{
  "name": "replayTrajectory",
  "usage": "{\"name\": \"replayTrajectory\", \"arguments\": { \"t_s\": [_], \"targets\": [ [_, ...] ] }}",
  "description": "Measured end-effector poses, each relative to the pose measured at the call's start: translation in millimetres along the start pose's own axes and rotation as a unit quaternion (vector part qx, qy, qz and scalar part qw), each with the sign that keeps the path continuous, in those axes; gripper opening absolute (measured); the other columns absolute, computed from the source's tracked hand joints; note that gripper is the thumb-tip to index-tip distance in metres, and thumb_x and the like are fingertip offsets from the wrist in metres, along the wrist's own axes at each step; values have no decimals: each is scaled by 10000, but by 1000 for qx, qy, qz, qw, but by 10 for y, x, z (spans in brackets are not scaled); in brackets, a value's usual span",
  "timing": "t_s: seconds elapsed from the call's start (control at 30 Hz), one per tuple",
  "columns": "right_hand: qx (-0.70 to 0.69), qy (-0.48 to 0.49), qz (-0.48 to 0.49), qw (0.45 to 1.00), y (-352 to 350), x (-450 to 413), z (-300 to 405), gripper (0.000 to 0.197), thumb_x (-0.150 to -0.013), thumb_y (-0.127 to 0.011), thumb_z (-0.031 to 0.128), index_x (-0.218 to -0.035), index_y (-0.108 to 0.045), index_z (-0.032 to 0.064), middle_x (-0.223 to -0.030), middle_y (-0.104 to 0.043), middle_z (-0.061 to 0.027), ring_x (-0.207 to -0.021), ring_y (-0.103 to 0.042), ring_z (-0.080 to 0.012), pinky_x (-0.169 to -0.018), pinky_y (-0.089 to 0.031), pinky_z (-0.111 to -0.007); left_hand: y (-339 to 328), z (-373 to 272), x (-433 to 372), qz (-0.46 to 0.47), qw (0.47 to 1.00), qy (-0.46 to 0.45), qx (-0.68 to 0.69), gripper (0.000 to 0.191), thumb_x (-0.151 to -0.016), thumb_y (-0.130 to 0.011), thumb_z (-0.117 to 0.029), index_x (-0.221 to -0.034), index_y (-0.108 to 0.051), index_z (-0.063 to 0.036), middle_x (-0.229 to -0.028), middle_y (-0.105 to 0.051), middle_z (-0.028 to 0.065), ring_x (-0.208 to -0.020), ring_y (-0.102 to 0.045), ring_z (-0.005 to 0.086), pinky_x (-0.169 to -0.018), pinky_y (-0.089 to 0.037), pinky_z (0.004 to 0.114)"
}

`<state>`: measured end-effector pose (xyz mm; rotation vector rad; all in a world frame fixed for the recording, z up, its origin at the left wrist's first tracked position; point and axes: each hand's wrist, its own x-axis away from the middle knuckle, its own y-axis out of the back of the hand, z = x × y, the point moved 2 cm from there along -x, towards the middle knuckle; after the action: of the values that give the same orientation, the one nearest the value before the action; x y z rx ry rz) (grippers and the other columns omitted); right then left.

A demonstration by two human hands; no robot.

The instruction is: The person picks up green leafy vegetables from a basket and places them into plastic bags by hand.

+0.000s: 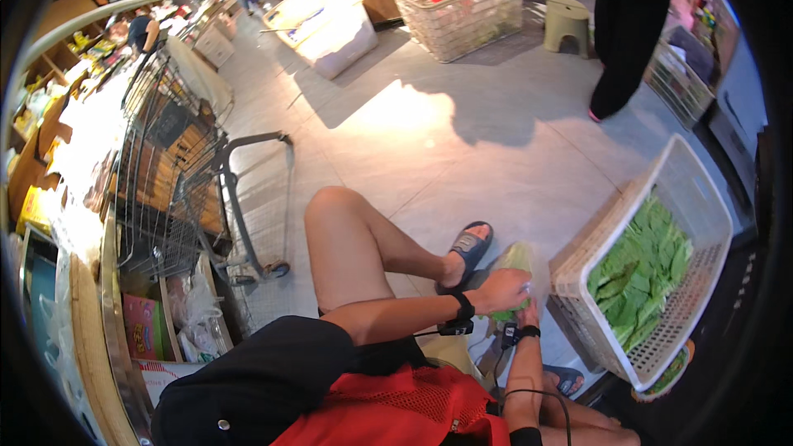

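Note:
Close before me, my left hand [503,290] grips a pale green leafy vegetable [514,258], which looks like a napa cabbage. Around it seems to be a clear plastic bag, but blur leaves this unsure. My right hand [527,314] is against the vegetable's lower end, just beneath the left hand; its fingers are partly hidden. To the right of both hands, a tilted white plastic crate [567,272] holds loose green leaves [644,272].
A wire shopping cart [167,167] stands at left beside store shelves. Farther off are a white bin [341,43], a white basket [458,31] and a plastic stool [567,28]. A person in black trousers [632,31] stands at upper right. My sandalled foot [464,254] is near the vegetable.

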<state>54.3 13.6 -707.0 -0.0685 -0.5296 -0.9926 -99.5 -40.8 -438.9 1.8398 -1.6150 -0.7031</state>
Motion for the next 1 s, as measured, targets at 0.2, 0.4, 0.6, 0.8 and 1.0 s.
{"name": "replayTrajectory", "arguments": {
  "t_s": [0.2,0.4,0.6,0.8,1.0],
  "targets": [
    [41,35,-3,999,45,258,279,527,-990,-518,348,-1416,-451,45,-1385,-535,-130,-1243,-520,-279,-1085,-376,-377,24,-437,-128,115,987,-86,-74,343,-835,-670,-327,-955,-579,-19,-810,-645,203,-774,-649,411,-690,-534,479],
    [-11,29,28,999,-181,364,646,481,-990,-523,324,-1386,-486,53,-1355,-555,-123,-1224,-533,-263,-1068,-394,-368,-116,-545,118,126,943,-87,-294,322,-739,-703,-241,-987,-622,-51,-926,-676,115,-946,-651,276,-740,-509,428],
    [-60,39,37,997,-146,419,822,436,-989,-527,299,-1355,-520,62,-1326,-575,-115,-1204,-546,-246,-1051,-412,-359,-262,-518,272,93,944,-109,-298,265,-777,-653,-208,-975,-624,-33,-930,-674,142,-873,-665,281,-648,-531,420],
    [-153,75,32,985,32,394,1183,393,-989,-532,275,-1325,-554,70,-1296,-595,-107,-1185,-559,-230,-1034,-430,-350,629,-846,-63,142,957,-84,-240,242,-763,-641,-147,-979,-624,-39,-848,-652,142,-822,-666,275,-639,-538,405],
    [-241,139,42,960,185,386,1718,354,-989,-537,250,-1294,-588,79,-1267,-615,-99,-1165,-572,-214,-1017,-447,-341,1064,-999,-5,94,921,-349,-142,421,-759,-620,-70,-1178,-574,-87,-984,-597,84,-849,-638,277,-664,-536,398]
  ]
}}
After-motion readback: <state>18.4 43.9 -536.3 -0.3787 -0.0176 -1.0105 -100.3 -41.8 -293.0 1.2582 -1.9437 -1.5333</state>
